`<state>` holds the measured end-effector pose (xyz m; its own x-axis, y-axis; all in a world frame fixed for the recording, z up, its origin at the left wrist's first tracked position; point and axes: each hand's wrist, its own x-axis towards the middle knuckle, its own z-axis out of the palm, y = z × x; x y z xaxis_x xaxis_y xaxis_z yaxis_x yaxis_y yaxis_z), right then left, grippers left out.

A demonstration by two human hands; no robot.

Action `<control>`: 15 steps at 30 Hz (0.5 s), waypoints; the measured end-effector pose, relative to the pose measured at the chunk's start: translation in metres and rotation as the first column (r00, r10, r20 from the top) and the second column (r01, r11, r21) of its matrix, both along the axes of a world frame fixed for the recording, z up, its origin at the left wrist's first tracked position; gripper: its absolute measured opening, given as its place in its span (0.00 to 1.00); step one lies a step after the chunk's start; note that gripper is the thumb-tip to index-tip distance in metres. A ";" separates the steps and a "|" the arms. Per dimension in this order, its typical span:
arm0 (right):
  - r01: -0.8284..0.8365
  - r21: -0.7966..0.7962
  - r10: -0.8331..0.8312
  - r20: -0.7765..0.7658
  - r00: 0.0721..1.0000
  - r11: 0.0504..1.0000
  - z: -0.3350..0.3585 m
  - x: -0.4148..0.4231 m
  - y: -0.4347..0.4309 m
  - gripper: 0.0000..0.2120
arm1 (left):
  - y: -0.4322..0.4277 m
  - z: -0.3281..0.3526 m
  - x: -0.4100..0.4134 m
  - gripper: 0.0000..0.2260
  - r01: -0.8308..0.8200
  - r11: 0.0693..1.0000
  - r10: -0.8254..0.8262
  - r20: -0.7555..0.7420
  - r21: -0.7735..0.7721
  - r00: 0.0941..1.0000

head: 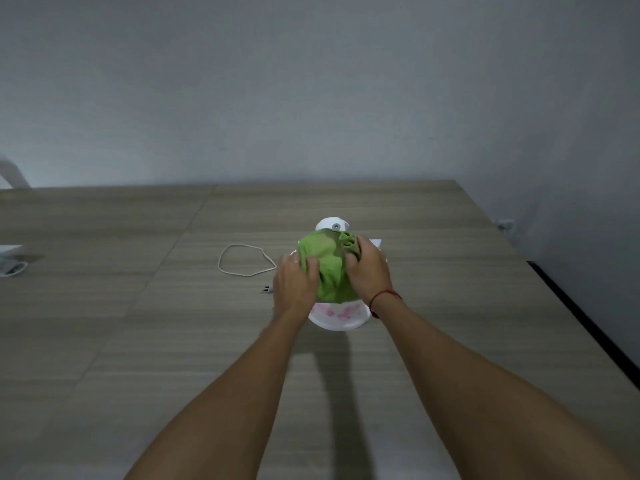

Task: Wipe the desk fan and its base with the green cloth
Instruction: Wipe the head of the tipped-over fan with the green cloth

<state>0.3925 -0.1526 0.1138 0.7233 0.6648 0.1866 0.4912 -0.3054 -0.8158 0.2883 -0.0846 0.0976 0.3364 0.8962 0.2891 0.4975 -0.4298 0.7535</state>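
1. The fan [335,318] stood near the middle of the desk [138,341], white, with pink shapes showing through its front rim.
2. The cloth [327,271], green and crumpled, lay draped over the top of the fan and hid most of it; only the lower rim and a white rounded part with a grey knob behind the cloth showed.
3. The base of the fan could not be made out beneath the cloth and the hands.
4. The left hand [294,289] lay on the left side of the fan, its fingers curled and closed on the left edge of the cloth.
5. The right hand [369,271] lay on the right side of the fan, its fingers bunching a fold of the cloth near the top.
6. A red string [382,297] circled the right wrist, just right of the fan.
7. Both forearms reached in from the near edge, and their shadow fell on the desk just in front of the fan.
8. A white cord [242,259] looped on the desk to the left of the fan, with its plug [266,290] lying near the left hand.
9. A grey wall [311,98] rose behind the fan, beyond the far desk edge.
10. Far to the left of the fan, at the frame's edge, sat some white objects too cut off to identify.
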 end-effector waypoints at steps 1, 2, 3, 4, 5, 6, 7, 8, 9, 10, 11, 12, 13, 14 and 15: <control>-0.011 -0.063 0.014 0.050 0.999 0.998 0.001 -0.001 0.001 0.10 | 0.001 -0.003 -0.005 0.13 -0.018 0.999 0.019 0.031 -0.037 0.999; -0.008 -0.111 0.017 0.080 0.997 0.994 -0.001 -0.001 0.003 0.11 | 0.002 -0.005 -0.008 0.13 -0.027 0.996 0.032 0.049 -0.088 0.998; 0.019 -0.130 -0.010 0.067 0.998 0.991 -0.001 -0.003 0.003 0.12 | 0.003 -0.006 -0.009 0.13 -0.031 0.988 0.042 0.066 -0.154 0.997; 0.057 -0.117 -0.054 0.024 0.998 0.992 -0.001 -0.004 0.004 0.13 | 0.004 -0.005 -0.008 0.15 -0.036 0.970 0.060 0.093 -0.240 0.994; 0.106 -0.094 -0.110 -0.037 0.993 0.990 0.000 -0.006 0.003 0.14 | 0.003 -0.001 -0.006 0.18 -0.037 0.940 0.083 0.124 -0.340 0.989; 0.146 -0.066 -0.151 -0.077 0.985 0.987 -0.001 -0.005 0.003 0.15 | 0.004 0.001 -0.003 0.20 -0.035 0.901 0.111 0.152 -0.432 0.982; 0.168 -0.052 -0.172 -0.096 0.980 0.984 0.000 -0.006 0.002 0.16 | 0.004 0.003 -0.001 0.22 -0.033 0.868 0.131 0.165 -0.495 0.977; 0.176 -0.045 -0.180 -0.106 0.978 0.983 -0.002 -0.005 0.001 0.16 | 0.004 0.003 0.001 0.23 -0.034 0.849 0.133 0.151 -0.527 0.980; 0.183 -0.049 -0.187 -0.118 0.975 0.982 -0.002 -0.005 -0.001 0.17 | 0.004 0.003 0.002 0.24 -0.035 0.839 0.126 0.131 -0.542 0.983; 0.194 -0.052 -0.199 -0.128 0.972 0.980 -0.003 -0.005 -0.002 0.18 | 0.004 0.002 0.003 0.25 -0.034 0.836 0.121 0.123 -0.548 0.985; 0.205 -0.057 -0.211 -0.138 0.968 0.977 -0.003 -0.006 -0.004 0.19 | 0.002 0.000 0.003 0.24 -0.022 0.841 0.112 0.133 -0.541 0.985; 0.216 -0.055 -0.222 -0.143 0.965 0.975 -0.005 -0.006 -0.005 0.19 | 0.001 -0.001 0.004 0.21 -0.007 0.858 0.096 0.146 -0.514 0.985; 0.223 -0.054 -0.229 -0.154 0.961 0.973 -0.006 -0.008 -0.005 0.19 | -0.002 -0.001 0.005 0.19 0.007 0.881 0.076 0.156 -0.473 0.985; 0.228 -0.046 -0.233 -0.171 0.957 0.972 -0.007 -0.009 -0.005 0.19 | -0.004 -0.002 0.006 0.18 0.021 0.898 0.055 0.158 -0.440 0.986; 0.231 -0.037 -0.233 -0.195 0.953 0.972 -0.007 -0.011 -0.005 0.19 | -0.007 -0.001 0.006 0.16 0.040 0.903 0.034 0.165 -0.427 0.986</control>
<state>0.3814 -0.1575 0.1065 0.8794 0.4758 0.0170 0.2355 -0.4037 -0.8841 0.2945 -0.0911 0.0962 0.3204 0.9446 -0.0708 0.3501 -0.0487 0.9354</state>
